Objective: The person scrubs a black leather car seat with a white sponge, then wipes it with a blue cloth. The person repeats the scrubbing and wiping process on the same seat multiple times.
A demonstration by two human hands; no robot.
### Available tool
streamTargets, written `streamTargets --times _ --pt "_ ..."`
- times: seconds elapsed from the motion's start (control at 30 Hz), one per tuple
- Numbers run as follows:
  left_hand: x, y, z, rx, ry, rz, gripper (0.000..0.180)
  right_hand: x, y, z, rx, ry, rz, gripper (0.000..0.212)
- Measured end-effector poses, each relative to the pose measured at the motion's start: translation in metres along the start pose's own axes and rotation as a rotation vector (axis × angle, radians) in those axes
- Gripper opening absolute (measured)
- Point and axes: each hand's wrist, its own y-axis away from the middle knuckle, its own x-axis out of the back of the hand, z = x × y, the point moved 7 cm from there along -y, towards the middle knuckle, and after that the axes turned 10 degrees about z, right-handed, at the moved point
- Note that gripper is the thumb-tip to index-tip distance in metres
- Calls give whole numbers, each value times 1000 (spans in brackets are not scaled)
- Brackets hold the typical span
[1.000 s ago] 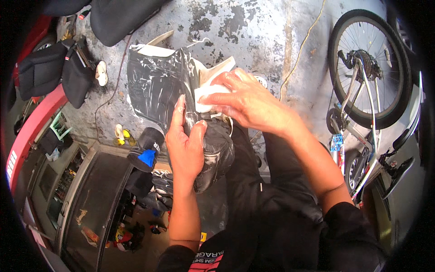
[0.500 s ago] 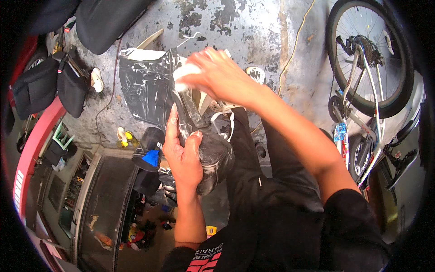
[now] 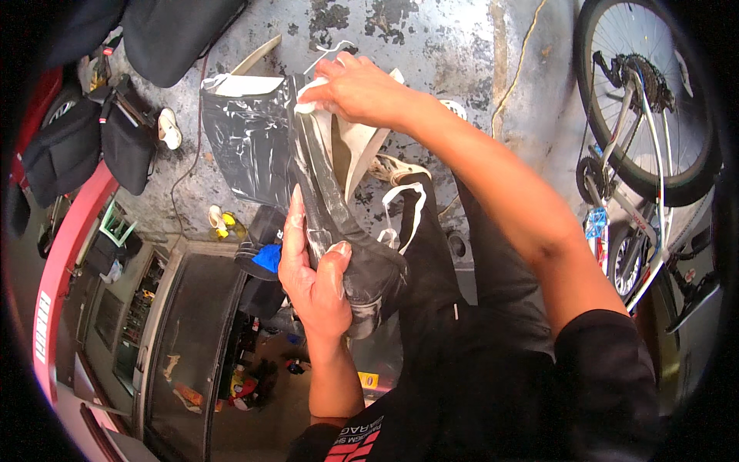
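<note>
A black leather-like cover (image 3: 250, 142), streaked with white foam, hangs in front of me with its pale underside (image 3: 359, 150) folded into view. My left hand (image 3: 319, 289) grips its near part, with the thumb on one side and the fingers stretched along the other. Up at the far end of the folded seam, my right hand (image 3: 356, 91) presses a small white wad (image 3: 309, 105) against the cover. Whether that wad is sponge or cloth I cannot tell. White straps (image 3: 416, 204) dangle from the cover's right side.
To the right, a bicycle (image 3: 639, 185) takes up the floor. Black padded seat parts (image 3: 173, 38) lie at the upper left, with a pale shoe (image 3: 169, 128) close by. A dark cable (image 3: 198, 146) runs across the worn floor. A framed screen door (image 3: 188, 339) stands at lower left.
My right hand has moved up along the cover and is less blurred. The cover's folded part has spread, showing more pale underside. My left hand keeps its grip.
</note>
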Motion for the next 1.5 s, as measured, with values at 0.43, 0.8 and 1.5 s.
streamTargets --times 0.43,0.8,1.5 --pt "1 1 1 13 46 27 79 102 48 -60 -47 -256 23 29" --pt "3 3 -2 13 107 47 79 72 35 -80 14 -235 40 30" --pt "2 3 -2 12 132 54 77 99 41 -94 85 -255 6 32"
